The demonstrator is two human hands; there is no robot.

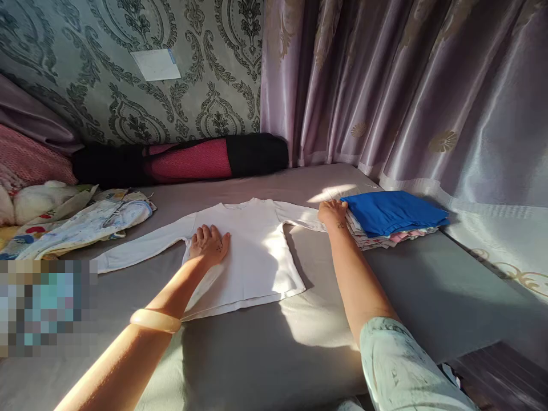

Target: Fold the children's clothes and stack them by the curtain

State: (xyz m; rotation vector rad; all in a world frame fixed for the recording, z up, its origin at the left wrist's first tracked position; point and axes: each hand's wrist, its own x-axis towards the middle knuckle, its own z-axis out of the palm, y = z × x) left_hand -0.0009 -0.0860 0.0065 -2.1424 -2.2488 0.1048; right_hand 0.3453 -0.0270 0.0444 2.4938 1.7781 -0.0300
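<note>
A white long-sleeved shirt [248, 251] lies spread on the grey bed sheet, its neckline away from me and both sleeves stretched outward. My left hand [209, 245] rests flat on the shirt's left side, fingers apart. At the end of the right sleeve is my right hand [333, 212], its fingers curled down and closed on the cuff. Just right of that hand sits a stack of folded clothes with a blue garment [396, 212] on top and patterned ones [377, 242] beneath.
Patterned baby clothes [98, 220] and a white plush item [43, 197] lie at the left. A black and red rolled bundle [188, 160] runs along the wall. Purple curtains [363, 74] hang behind the stack. A dark object [500, 371] is at the lower right.
</note>
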